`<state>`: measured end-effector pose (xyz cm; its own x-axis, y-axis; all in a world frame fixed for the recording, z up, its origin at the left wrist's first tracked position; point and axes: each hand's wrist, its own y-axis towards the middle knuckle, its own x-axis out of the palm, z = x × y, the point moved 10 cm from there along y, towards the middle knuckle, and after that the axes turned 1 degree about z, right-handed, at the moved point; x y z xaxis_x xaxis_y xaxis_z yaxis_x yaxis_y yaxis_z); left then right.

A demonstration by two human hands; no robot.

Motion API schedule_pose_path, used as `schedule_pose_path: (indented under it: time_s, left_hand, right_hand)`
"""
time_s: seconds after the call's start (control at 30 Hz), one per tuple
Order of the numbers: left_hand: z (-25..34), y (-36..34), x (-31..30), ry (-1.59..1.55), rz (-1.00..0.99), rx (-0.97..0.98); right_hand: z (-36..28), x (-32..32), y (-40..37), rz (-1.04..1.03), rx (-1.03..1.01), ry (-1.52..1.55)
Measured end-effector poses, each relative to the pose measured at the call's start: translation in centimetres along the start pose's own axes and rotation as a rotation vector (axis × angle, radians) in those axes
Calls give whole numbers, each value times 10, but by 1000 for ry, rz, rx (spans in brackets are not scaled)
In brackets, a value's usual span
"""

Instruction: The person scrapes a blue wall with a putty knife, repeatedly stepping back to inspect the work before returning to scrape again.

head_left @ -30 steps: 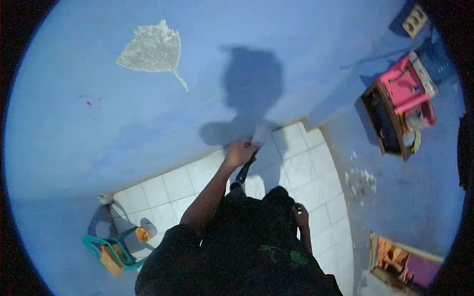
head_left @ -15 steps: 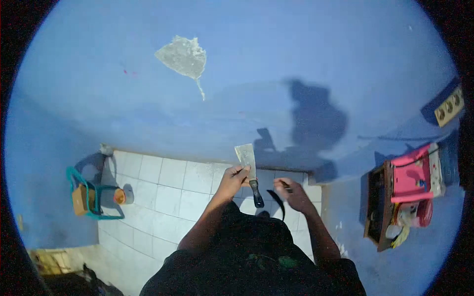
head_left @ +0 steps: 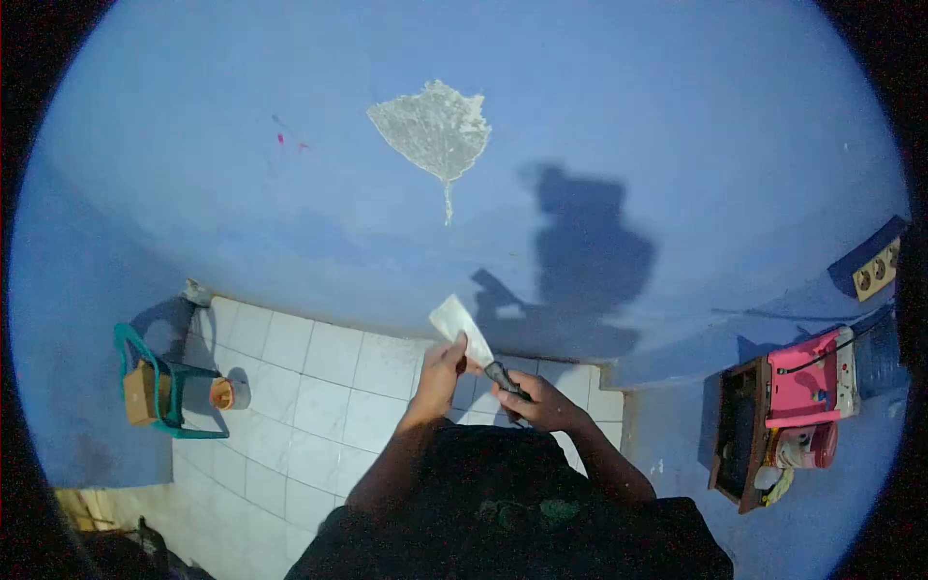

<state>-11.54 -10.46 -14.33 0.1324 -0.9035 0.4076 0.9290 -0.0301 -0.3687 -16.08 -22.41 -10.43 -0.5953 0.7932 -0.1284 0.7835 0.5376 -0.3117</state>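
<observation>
A putty knife (head_left: 452, 315) with a wide pale blade and a black handle is held in front of my chest, tilted with its blade up and to the left. My left hand (head_left: 437, 383) is closed on the lower part of the blade, thumb on its face. My right hand (head_left: 543, 403) grips the black handle near its end; part of the handle is hidden by the fingers. Beyond the hands, a bare grey patch (head_left: 437, 133) with a ragged edge shows on the blue wall (head_left: 290, 208).
On the left, a teal plastic chair (head_left: 170, 425) bears a cardboard box (head_left: 141, 394), with a small bucket (head_left: 224, 392) beside it. At right are a wooden rack (head_left: 739, 435), a pink container (head_left: 804, 379) and a power strip (head_left: 876, 275). White tiles (head_left: 324, 401) cover the floor.
My right hand has moved left and taken hold of the putty knife's handle. The blade has tilted further left. A dark curved strip by my right hand no longer shows. The view has shifted left.
</observation>
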Motion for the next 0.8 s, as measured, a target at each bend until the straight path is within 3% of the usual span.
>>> schedule_pose_path:
  time_s: [0.1,0.17,0.23,0.5,0.67,0.73,0.8]
  left_hand:
    - [56,15,31,-178,-97,44]
    - [62,48,37,-210,-155,62]
    - [87,55,64,-488,-221,69]
    - [110,97,84,-622,-105,195]
    - [114,111,87,-452,30,240]
    - [120,113,84,-542,84,362]
    - [118,120,83,-579,95,358]
  right_hand:
    - [-35,-4,14,202,-21,43]
    - [-64,-10,30,260,-10,-132]
    - [-93,-35,29,576,-61,-438]
    - [-141,-57,49,645,-279,-721]
    - [-131,-75,58,554,-203,-434]
    - [-132,-82,61,541,-226,-500]
    - [-131,-85,62,533,-242,-565]
